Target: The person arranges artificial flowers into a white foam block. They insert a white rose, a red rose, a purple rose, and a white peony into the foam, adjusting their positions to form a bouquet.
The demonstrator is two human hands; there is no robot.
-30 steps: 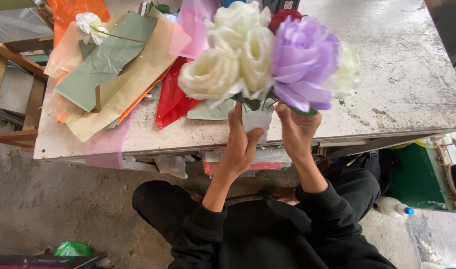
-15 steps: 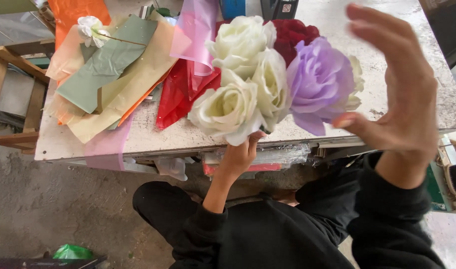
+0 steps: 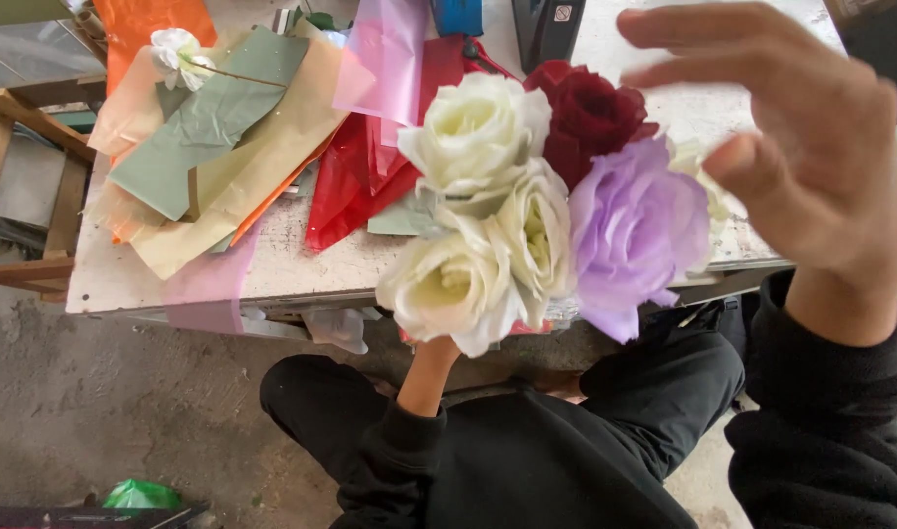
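Note:
A bunch of artificial roses [image 3: 527,216] rises in front of me: three cream blooms, one lilac bloom [image 3: 637,230] and one dark red bloom [image 3: 588,116]. My left hand [image 3: 439,351] grips the stems from below and is mostly hidden behind the lowest cream rose. My right hand [image 3: 811,147] hovers open beside and above the lilac rose, fingers spread, holding nothing. It is close to the camera and covers the table's right part.
A worn white table [image 3: 302,269] carries sheets of wrapping paper [image 3: 213,147] in green, tan, orange, pink and red, plus a single white flower [image 3: 177,54]. A wooden frame [image 3: 23,167] stands at the left. Concrete floor with a green bag [image 3: 140,495] lies below.
My right hand let go of the stems and rose up toward the camera, open. The bouquet tilted and shifted left, now held by my left hand alone.

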